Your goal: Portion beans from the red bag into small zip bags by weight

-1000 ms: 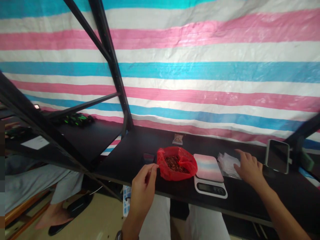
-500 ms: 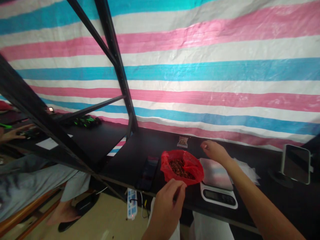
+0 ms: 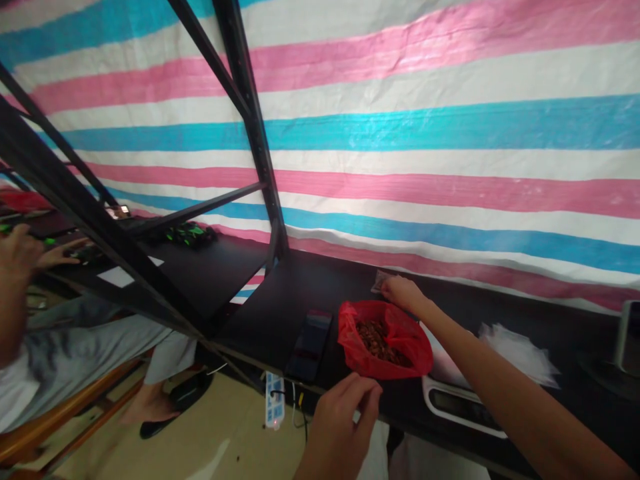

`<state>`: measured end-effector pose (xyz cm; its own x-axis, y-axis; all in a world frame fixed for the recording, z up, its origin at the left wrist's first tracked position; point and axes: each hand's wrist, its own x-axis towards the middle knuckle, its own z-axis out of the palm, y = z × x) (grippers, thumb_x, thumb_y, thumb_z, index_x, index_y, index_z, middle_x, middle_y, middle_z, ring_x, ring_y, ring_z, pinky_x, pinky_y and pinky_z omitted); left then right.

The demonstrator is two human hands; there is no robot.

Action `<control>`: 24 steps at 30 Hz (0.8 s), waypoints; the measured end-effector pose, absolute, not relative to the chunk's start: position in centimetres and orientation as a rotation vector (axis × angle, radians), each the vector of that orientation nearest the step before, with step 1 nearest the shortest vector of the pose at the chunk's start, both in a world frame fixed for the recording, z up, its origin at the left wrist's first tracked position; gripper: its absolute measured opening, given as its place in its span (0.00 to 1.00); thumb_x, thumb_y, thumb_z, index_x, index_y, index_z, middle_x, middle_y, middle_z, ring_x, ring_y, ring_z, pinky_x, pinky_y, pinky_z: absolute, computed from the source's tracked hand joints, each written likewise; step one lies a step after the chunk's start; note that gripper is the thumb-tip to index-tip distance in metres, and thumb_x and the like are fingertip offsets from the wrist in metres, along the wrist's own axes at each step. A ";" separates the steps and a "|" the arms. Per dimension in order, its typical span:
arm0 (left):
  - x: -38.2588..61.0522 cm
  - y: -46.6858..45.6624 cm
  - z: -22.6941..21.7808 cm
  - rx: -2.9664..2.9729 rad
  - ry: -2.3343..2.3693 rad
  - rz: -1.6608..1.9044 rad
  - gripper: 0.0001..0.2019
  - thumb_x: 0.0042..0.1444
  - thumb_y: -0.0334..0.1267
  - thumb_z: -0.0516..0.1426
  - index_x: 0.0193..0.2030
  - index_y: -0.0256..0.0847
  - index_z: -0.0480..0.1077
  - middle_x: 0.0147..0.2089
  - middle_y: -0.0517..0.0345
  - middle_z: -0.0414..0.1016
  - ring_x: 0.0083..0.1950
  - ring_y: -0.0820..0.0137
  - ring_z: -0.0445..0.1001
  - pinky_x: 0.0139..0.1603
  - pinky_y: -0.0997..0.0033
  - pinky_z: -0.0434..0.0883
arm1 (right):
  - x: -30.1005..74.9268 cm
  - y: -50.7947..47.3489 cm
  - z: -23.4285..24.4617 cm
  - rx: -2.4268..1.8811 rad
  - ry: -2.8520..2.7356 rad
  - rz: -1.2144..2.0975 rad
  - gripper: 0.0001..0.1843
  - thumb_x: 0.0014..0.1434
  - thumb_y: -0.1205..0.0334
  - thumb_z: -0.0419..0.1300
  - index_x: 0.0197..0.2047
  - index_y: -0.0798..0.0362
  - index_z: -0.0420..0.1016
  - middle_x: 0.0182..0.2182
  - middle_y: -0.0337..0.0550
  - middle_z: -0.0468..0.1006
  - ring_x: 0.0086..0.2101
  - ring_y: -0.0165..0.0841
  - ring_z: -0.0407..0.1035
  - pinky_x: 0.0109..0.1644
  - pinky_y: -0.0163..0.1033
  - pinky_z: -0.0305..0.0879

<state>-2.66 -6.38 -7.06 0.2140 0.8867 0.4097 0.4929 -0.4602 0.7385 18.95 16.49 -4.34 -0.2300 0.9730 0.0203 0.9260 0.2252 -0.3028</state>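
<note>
The right hand (image 3: 404, 295) reached past the red plastic bag (image 3: 385, 348) of dark brown pieces (image 3: 374, 341) to a small packet (image 3: 380, 281), its grip unclear. The left hand (image 3: 340, 432), fingers curled together, was just before the bag. A phone (image 3: 310, 345) lay beside it on the black desk (image 3: 260, 300); the right forearm (image 3: 505, 393) partly hid a kitchen scale (image 3: 460, 408).

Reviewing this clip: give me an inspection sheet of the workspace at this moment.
Surface: black tabletop.
Work items: red plastic bag of brown pieces; small packet; digital scale, partly under the right arm.
Clutter: phone lying flat; loose white plastic sheets.
Hands: right hand at the packet; left hand curled by the bag's near edge, nothing visibly held.
Cables: power strip below the table edge, thin wires trailing.
Surroundings: striped tarp; black metal shelf frame; another person's hand at far left.
</note>
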 end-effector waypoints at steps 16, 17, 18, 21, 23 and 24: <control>1.9 -3.6 -2.1 1.441 1.027 1.263 0.13 0.72 0.48 0.56 0.44 0.42 0.75 0.36 0.57 0.79 0.38 0.68 0.77 0.41 0.71 0.73 | 18.8 -0.9 1.7 -1.222 -1.513 1.180 0.19 0.54 0.42 0.72 0.34 0.51 0.84 0.30 0.42 0.83 0.32 0.36 0.76 0.38 0.38 0.71; 2.3 -3.6 -2.1 1.403 1.008 1.249 0.15 0.71 0.50 0.56 0.41 0.42 0.74 0.35 0.58 0.77 0.36 0.69 0.75 0.40 0.71 0.72 | 18.6 -1.8 1.6 -1.211 -1.483 1.237 0.19 0.54 0.43 0.73 0.33 0.51 0.84 0.30 0.42 0.83 0.31 0.35 0.75 0.37 0.37 0.71; 2.7 -3.7 -2.2 1.368 0.996 1.237 0.16 0.71 0.52 0.56 0.39 0.42 0.72 0.34 0.59 0.76 0.35 0.69 0.74 0.39 0.71 0.72 | 18.6 -2.6 1.4 -1.205 -1.458 1.279 0.19 0.53 0.43 0.74 0.33 0.51 0.84 0.29 0.41 0.82 0.30 0.33 0.75 0.36 0.36 0.69; 3.2 -4.0 -2.3 1.309 0.929 1.208 0.19 0.70 0.55 0.57 0.35 0.43 0.69 0.32 0.61 0.72 0.34 0.70 0.71 0.38 0.72 0.71 | 18.9 -4.0 0.9 -1.215 -1.414 1.341 0.20 0.55 0.43 0.74 0.33 0.52 0.84 0.28 0.40 0.81 0.29 0.30 0.72 0.33 0.34 0.66; 3.2 -4.3 -2.2 1.330 0.864 1.187 0.18 0.70 0.54 0.57 0.34 0.43 0.68 0.31 0.62 0.70 0.34 0.71 0.70 0.39 0.72 0.71 | 19.2 -4.5 0.7 -1.239 -1.378 1.348 0.21 0.56 0.41 0.72 0.34 0.53 0.83 0.27 0.39 0.79 0.28 0.30 0.71 0.33 0.34 0.65; 3.2 -4.4 -2.1 1.352 0.849 1.171 0.18 0.70 0.52 0.56 0.33 0.43 0.67 0.31 0.62 0.70 0.33 0.71 0.69 0.38 0.73 0.70 | 19.3 -4.7 0.6 -1.246 -1.364 1.345 0.22 0.57 0.41 0.71 0.33 0.53 0.82 0.26 0.39 0.79 0.28 0.30 0.71 0.32 0.34 0.65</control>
